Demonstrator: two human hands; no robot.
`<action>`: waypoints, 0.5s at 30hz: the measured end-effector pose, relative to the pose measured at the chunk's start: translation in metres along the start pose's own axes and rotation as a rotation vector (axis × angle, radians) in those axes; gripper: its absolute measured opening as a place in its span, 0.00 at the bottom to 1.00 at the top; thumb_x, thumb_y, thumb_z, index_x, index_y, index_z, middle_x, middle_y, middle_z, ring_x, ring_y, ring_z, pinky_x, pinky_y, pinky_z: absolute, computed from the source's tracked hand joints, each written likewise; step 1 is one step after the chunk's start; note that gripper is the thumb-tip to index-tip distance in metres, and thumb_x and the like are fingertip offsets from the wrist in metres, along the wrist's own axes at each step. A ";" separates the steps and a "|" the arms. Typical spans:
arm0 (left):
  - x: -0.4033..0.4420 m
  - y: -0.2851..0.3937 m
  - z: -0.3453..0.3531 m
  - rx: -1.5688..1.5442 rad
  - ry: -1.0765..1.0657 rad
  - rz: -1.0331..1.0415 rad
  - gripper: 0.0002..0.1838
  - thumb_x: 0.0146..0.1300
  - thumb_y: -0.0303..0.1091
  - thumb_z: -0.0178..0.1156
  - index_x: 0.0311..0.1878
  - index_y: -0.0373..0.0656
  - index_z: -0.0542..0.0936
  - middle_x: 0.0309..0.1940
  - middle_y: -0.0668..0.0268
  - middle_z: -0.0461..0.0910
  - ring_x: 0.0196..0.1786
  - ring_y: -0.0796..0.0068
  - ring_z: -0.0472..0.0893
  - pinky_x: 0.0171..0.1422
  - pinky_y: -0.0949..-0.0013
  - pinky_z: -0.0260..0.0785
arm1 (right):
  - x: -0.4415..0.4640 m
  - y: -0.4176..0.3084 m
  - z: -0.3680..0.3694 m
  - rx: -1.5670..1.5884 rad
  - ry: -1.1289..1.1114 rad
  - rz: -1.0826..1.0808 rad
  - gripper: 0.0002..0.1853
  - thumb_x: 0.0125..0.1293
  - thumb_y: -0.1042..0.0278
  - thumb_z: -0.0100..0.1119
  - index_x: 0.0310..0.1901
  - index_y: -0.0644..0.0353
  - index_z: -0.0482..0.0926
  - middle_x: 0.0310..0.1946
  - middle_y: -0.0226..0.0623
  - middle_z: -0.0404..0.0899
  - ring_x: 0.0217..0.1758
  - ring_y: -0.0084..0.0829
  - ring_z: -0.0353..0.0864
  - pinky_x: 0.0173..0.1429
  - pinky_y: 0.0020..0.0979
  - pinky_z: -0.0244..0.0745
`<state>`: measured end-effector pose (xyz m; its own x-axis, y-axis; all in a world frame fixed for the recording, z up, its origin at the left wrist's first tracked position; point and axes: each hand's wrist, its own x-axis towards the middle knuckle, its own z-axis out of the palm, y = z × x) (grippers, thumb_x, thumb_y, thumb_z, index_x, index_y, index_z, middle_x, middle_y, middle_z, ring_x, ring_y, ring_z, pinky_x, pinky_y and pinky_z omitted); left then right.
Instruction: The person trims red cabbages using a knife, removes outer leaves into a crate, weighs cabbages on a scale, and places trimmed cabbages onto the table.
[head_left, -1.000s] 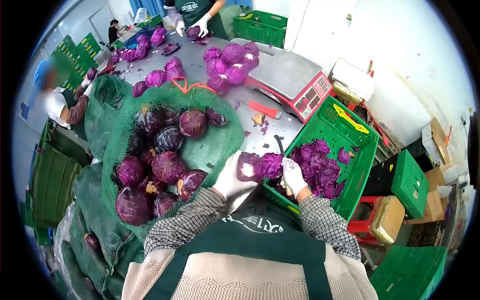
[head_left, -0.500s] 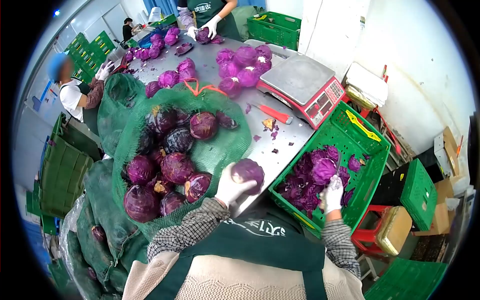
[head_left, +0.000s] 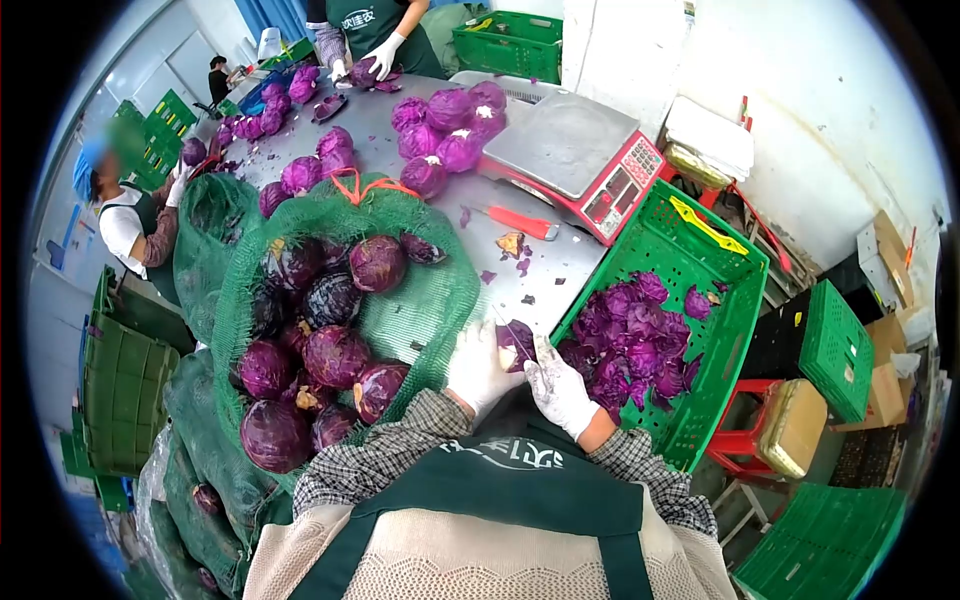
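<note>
My left hand point(head_left: 481, 368), in a white glove, is wrapped round a purple cabbage point(head_left: 514, 345) at the near edge of the metal table point(head_left: 535, 290). Close on its right, my right hand point(head_left: 562, 388), also gloved, has its fingers closed on a knife point(head_left: 512, 333) whose thin blade reaches over the cabbage. A green mesh sack point(head_left: 400, 315) full of dark cabbages point(head_left: 335, 357) lies open to the left. On the right stands a green crate point(head_left: 712, 375) with purple leaves point(head_left: 635, 340) inside.
A red-edged scale point(head_left: 563, 145) stands beyond, beside a red-handled knife point(head_left: 525, 223) and a pile of peeled cabbages point(head_left: 450, 125). One co-worker point(head_left: 375, 40) handles a cabbage across the table; another person point(head_left: 135, 220) is at the left.
My right hand has come back from over the crate to the cabbage. The leafy piece it carried is no longer in it. My left hand still holds the cabbage.
</note>
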<state>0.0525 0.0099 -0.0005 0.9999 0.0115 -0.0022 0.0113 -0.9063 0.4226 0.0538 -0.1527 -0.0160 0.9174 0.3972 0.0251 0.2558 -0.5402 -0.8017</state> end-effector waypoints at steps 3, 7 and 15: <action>0.001 0.001 0.003 0.029 0.052 0.062 0.53 0.39 0.51 0.73 0.65 0.29 0.61 0.57 0.45 0.66 0.58 0.46 0.67 0.64 0.54 0.63 | 0.002 0.005 0.007 -0.059 0.018 -0.016 0.29 0.71 0.61 0.46 0.69 0.69 0.57 0.63 0.63 0.65 0.64 0.53 0.69 0.63 0.39 0.70; 0.005 0.008 -0.003 0.055 0.000 0.047 0.51 0.41 0.51 0.72 0.64 0.28 0.62 0.56 0.44 0.67 0.57 0.46 0.67 0.63 0.54 0.63 | 0.008 -0.003 0.005 -0.126 -0.023 0.060 0.29 0.72 0.60 0.44 0.68 0.69 0.58 0.62 0.63 0.65 0.62 0.53 0.71 0.61 0.39 0.72; 0.003 0.017 -0.010 0.073 -0.037 0.107 0.48 0.42 0.51 0.73 0.61 0.28 0.64 0.52 0.47 0.67 0.55 0.48 0.68 0.61 0.55 0.65 | 0.037 -0.012 -0.031 -0.211 -0.200 0.183 0.22 0.72 0.60 0.44 0.56 0.70 0.72 0.50 0.57 0.77 0.50 0.47 0.80 0.53 0.40 0.75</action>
<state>0.0560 -0.0011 0.0162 0.9948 -0.1015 0.0054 -0.0968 -0.9297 0.3552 0.0944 -0.1545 0.0125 0.8813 0.4060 -0.2418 0.1693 -0.7490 -0.6406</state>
